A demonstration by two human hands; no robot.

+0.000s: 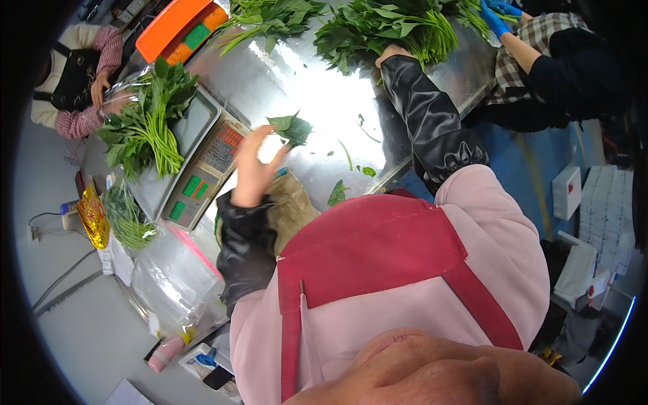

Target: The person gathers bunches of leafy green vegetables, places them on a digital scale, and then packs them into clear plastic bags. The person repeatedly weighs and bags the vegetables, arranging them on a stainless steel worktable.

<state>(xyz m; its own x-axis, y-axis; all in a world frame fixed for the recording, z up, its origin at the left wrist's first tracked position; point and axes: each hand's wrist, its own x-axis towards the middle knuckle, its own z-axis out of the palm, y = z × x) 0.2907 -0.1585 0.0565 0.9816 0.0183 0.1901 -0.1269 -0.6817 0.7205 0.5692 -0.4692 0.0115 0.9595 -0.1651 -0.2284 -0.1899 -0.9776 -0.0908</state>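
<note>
My left hand (255, 164), blurred, is over the metal table beside the scale, thumb and fingers apart. A loose green leaf (293, 130) lies at its fingertips. My right hand (395, 53) is closed on a large bunch of leafy greens (374, 28) at the far side of the table; leaves and stems hide its fingers. Another bunch of greens (152, 121) rests on the tray of a digital scale (205, 164) to the left, partly against clear plastic. A further bunch (278, 20) lies near the top.
Loose leaves and stems (349, 154) lie on the metal table (324, 106). A brown cloth (291, 202) is near my left forearm. An orange scale (177, 30) stands at top left, clear plastic bags (172, 273) below. Co-workers are at left and right, one with blue-gloved hands (493, 20).
</note>
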